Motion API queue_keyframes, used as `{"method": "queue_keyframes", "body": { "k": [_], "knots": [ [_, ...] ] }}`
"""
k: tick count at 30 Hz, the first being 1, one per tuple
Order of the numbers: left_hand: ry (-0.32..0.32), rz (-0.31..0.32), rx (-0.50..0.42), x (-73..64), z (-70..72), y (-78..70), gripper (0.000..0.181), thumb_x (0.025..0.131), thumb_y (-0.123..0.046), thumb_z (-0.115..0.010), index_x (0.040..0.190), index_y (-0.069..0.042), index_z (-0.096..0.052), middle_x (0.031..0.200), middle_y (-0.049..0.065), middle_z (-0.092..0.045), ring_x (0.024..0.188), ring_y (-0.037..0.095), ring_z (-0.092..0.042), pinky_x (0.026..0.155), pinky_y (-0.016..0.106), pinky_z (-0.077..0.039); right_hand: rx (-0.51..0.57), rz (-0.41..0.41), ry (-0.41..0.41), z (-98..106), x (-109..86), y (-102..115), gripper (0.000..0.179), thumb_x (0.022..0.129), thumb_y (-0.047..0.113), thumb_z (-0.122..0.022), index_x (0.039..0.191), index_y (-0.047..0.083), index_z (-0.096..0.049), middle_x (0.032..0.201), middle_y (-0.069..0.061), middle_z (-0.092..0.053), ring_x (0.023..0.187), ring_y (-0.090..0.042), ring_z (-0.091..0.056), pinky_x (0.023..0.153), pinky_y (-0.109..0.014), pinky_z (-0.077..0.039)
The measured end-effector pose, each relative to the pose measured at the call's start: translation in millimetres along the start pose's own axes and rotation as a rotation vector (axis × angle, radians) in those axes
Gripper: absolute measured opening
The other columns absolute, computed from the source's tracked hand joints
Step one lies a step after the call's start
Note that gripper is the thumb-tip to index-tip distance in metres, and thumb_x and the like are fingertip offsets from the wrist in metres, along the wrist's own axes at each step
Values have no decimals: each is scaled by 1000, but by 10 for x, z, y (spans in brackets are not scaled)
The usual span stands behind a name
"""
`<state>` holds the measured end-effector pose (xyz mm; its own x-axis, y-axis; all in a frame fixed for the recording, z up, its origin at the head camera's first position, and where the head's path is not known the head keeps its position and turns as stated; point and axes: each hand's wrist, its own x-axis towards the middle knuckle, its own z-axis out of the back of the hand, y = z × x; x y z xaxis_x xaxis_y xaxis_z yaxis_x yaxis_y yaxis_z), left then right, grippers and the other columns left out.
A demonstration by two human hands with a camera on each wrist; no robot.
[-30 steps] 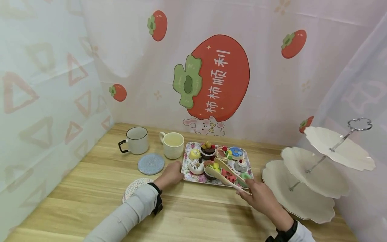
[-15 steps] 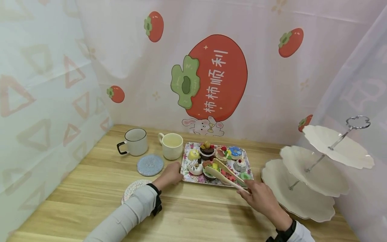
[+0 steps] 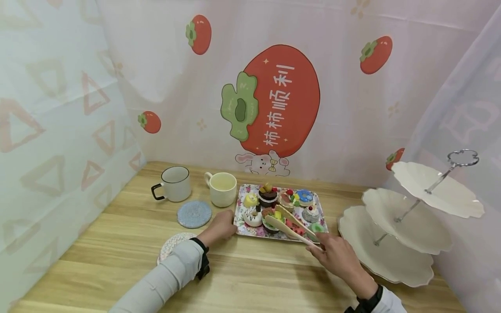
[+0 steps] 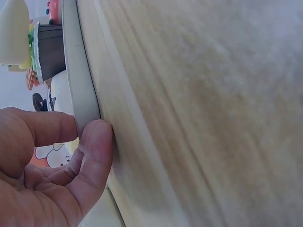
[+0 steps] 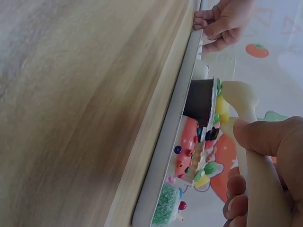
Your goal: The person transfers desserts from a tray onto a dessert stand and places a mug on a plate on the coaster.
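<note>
My left hand point(image 3: 219, 227) pinches the left front edge of a flowered tray point(image 4: 81, 71) between thumb and finger. In my right hand point(image 3: 339, 256) is a pair of pale wooden tongs point(image 5: 266, 189). Their tips reach over a toy cupcake in a dark cup point(image 5: 200, 97), on either side of its yellow and green topping in the head view. Whether the tips touch it I cannot tell. Around it on the tray are a white drizzled donut point(image 3: 252, 216), a pink donut point(image 5: 187, 142), a green donut point(image 3: 316, 228) and several other toy cakes.
A three-tier cream stand point(image 3: 407, 221) is at the right, near my right forearm. Two mugs, one white with a black handle point(image 3: 176, 184) and one cream point(image 3: 223, 190), stand at the back left. A blue coaster point(image 3: 194, 214) and a patterned coaster point(image 3: 172, 244) lie in front.
The head view has shifted slightly. Both hands, the tray and the tongs keep their places, with the tong tips still over the dark-cupped cupcake.
</note>
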<state>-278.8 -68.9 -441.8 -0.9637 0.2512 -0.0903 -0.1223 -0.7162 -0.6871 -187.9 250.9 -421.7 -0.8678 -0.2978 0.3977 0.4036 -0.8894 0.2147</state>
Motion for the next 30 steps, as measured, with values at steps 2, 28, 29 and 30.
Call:
{"method": "queue_keyframes", "body": {
  "k": [2,28,29,30],
  "knots": [
    [2,-1,-7,0,1,1,13,78,3,-61,80,-3,-49,63,9,-52,48,17,-52,44,27,-42,7,4,-6,5,6,6,21,77,25,-77,78,14,-59,57,12,-38,46,-3,-32,41,-22,-27],
    [12,2,9,23,0,21,13,79,3,-61,78,-3,-50,60,9,-54,46,17,-51,42,26,-40,32,93,-257,281,-99,-204,26,68,9,-80,88,-2,-67,62,6,-51,50,0,-36,40,-21,-33],
    [13,4,6,26,-3,20,13,79,3,-61,78,-3,-50,61,9,-54,46,16,-51,42,26,-39,28,91,-266,290,-105,-227,28,68,9,-80,90,-3,-67,63,4,-54,50,-1,-37,41,-22,-34],
    [12,7,5,26,-4,21,13,79,3,-61,78,-3,-50,61,9,-54,46,16,-51,42,26,-39,24,86,-269,301,-111,-251,29,68,8,-80,91,-4,-67,62,4,-54,50,-1,-37,40,-22,-34]
  ]
}}
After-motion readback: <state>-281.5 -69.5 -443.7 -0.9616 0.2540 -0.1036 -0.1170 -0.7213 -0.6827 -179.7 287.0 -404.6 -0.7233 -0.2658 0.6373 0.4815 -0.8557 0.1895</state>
